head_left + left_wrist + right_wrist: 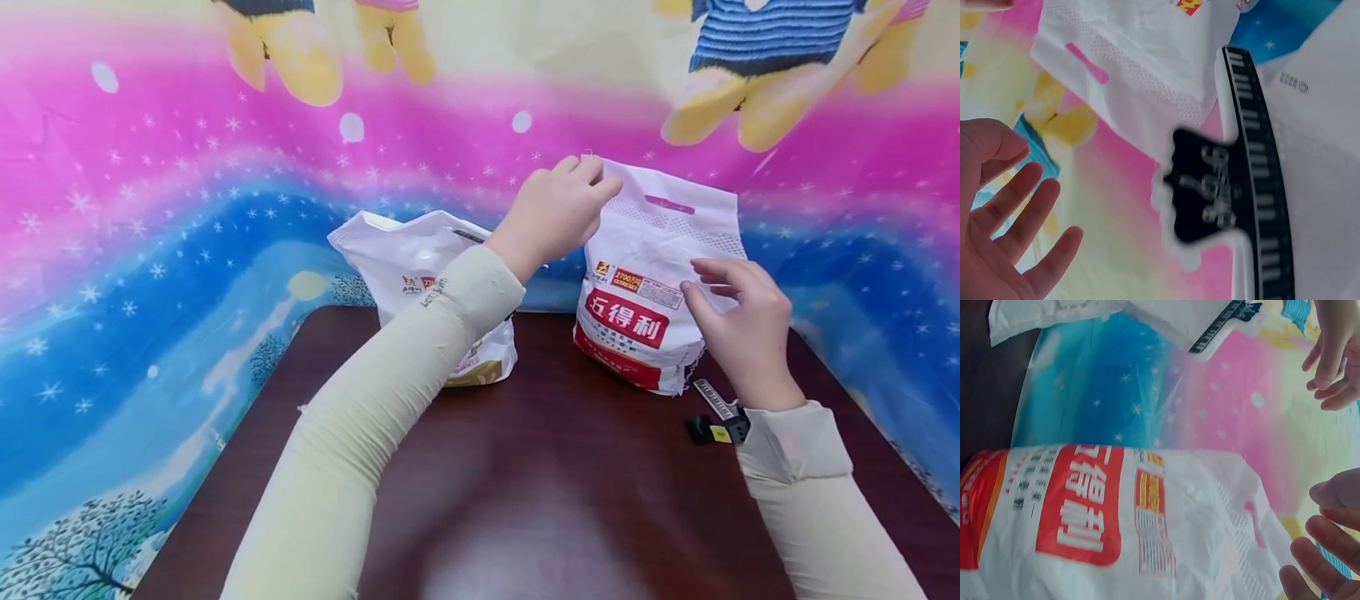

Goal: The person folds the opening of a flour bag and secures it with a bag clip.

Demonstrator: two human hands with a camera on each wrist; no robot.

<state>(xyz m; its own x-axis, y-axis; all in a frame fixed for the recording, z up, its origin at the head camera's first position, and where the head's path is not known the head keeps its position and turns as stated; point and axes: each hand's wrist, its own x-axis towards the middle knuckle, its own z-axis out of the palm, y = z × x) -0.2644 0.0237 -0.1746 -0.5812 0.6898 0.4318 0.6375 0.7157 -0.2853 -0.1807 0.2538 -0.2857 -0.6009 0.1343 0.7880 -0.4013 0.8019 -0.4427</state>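
Observation:
A white flour bag with a red label (626,321) stands upright at the right, its handle slot near the top edge. My left hand (558,208) is raised beside that bag's upper left corner; the left wrist view shows its fingers (1041,200) spread, holding nothing. My right hand (746,321) is in front of the bag's right side, fingers loosely bent and thumb apart, nothing in it. Left of it stands a second white bag (412,258), partly hidden by my left sleeve. A black sealing clip with piano-key pattern (1250,162) sits across this bag's top.
Near my right wrist, a piano-key strip (717,398) lies on the dark brown table (540,467), beside a black piece with a yellow label (716,431). Behind the table hangs a colourful cloth (465,125) with snowflakes and cartoon figures.

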